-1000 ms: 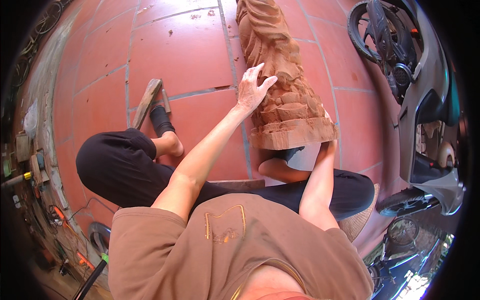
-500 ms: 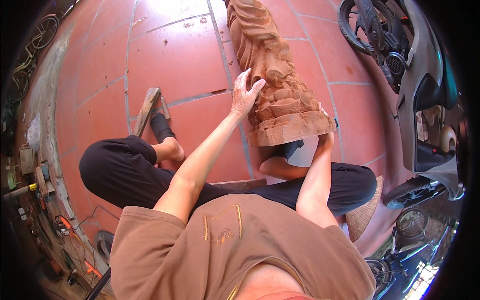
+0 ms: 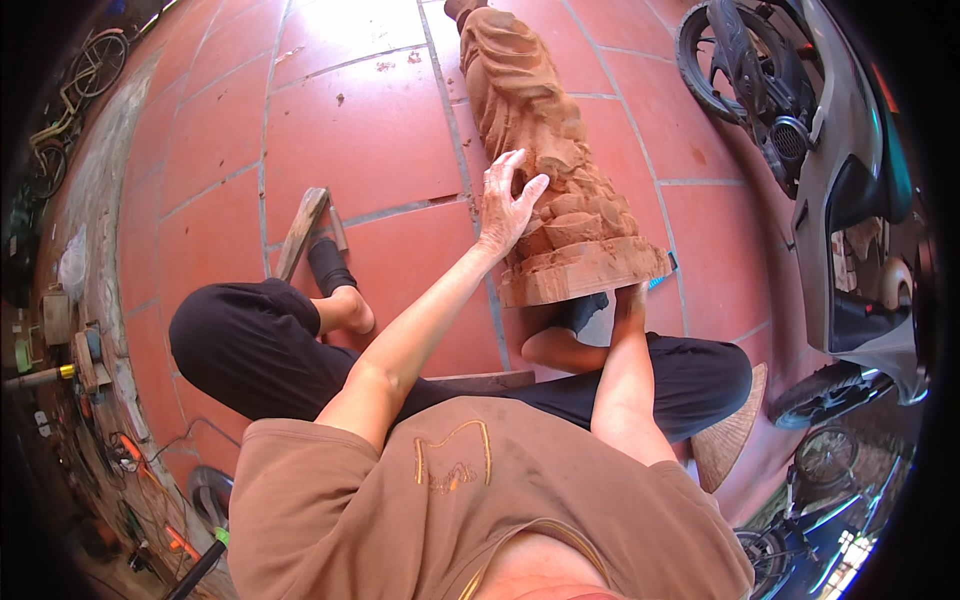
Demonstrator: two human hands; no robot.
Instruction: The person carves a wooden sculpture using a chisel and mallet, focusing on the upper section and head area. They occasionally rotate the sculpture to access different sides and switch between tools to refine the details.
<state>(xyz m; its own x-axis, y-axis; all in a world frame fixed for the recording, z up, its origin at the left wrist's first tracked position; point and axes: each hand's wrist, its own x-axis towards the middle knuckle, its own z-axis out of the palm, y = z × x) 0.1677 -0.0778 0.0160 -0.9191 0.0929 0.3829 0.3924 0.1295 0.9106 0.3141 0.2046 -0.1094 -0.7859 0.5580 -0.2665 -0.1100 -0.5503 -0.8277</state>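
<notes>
A reddish-brown carved wooden statue lies lengthwise on the floor before me, its draped folds pointing away and its broad flat base nearest my legs. My left hand lies along the statue's left side above the base, fingers spread, thumb over the carving. At the base's right corner, my right hand reaches behind and under the edge, so its fingers are hidden. Just beside it a bit of a blue, bristly-looking thing shows from behind the base; I cannot tell whether the hand holds it.
Red floor tiles surround the statue. A wooden piece stands by my left foot. To the right is a grey motorbike, with a woven straw hat by my right knee. Tools and cords crowd the left edge.
My right hand has left the base's right side and gone lower, behind its edge. The blue thing shows more. My left hand stays on the statue; the whole view has shifted slightly.
</notes>
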